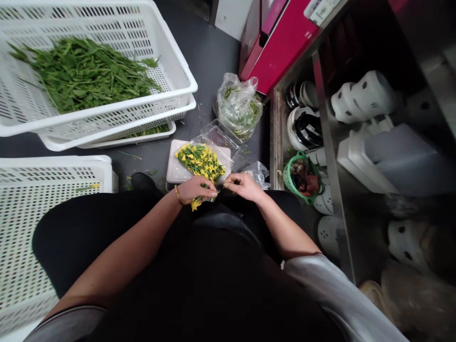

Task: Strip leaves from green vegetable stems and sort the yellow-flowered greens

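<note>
My left hand [198,189], with a yellow bracelet at the wrist, is closed around a few green stems; a yellow flower [195,204] pokes out below it. Close by on the right, my right hand [244,185] has its thumb and fingers pinched together; what they hold, if anything, is too small to make out. Just beyond both hands, a heap of yellow-flowered green stems [201,161] fills a clear plastic container. Its transparent lid [223,135] is folded back. The container rests on a pale, low box [174,164].
Stacked white baskets [178,90] with leafy greens [96,73] stand at upper left, another white basket [21,228] at lower left. A clear bag of greens [238,107] sits ahead. On the right are a metal shelf [335,190] with crockery and a green colander [301,178].
</note>
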`<state>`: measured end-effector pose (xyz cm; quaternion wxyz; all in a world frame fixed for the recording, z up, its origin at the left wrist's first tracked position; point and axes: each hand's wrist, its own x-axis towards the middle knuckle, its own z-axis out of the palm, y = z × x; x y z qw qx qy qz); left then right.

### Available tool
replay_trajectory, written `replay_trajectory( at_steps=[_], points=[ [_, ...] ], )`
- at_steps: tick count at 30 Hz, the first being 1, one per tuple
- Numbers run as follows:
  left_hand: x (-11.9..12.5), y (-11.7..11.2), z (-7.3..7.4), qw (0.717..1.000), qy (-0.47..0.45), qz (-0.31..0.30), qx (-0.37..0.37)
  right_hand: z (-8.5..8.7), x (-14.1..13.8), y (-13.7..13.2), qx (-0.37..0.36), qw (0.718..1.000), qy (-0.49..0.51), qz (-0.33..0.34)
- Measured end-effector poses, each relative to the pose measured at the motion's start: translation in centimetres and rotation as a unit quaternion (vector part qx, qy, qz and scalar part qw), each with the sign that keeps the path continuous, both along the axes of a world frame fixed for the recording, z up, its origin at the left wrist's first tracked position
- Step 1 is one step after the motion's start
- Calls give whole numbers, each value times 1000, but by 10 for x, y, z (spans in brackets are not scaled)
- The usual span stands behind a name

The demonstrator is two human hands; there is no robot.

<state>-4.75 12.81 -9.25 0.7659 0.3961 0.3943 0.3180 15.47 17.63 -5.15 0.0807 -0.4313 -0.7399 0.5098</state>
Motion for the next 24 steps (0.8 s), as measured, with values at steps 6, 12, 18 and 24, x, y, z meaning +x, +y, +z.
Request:
replay_trajectory(
  at_steps=[6,12,18,24],
  points=[
    [-7,-1,-5,976,-200,58,-63,-8,26,7,26,966,-203,155],
    [-13,-2,-9,959,-251,122,-54,-35,-7,35,226,928,-292,42],
    [-16,5,-5,947,-253,147,-132,-51,-35,43,235,915,-326,47],
    [-11,8,-7,956,-232,123,-135,-16,-32,13,253,965,-66,16]
  ],
)
